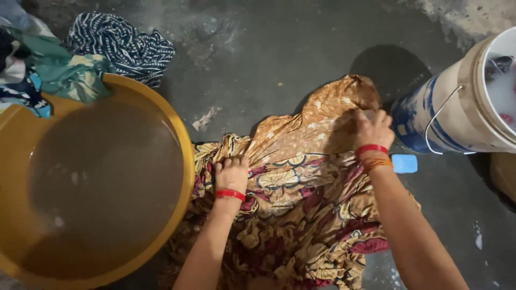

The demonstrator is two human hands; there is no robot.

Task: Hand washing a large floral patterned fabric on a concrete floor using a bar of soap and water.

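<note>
— Risk from here? Likely the near hem of the patterned cloth [301,204] sliding left into the murky water of the yellow basin [177,134], touching its rim already. Possibly a knock against the white bucket [457,115], just right of the right hand [372,129].

— And the cloth against the fingers?

— Spread wet on the dark floor [269,53], centre of scene. Under both hands: left hand [232,173] pressing down, fingers curled onto a fold; right hand bunched closed on the far orange edge. Blue soap bar [404,163] just right of the wrist.
</note>
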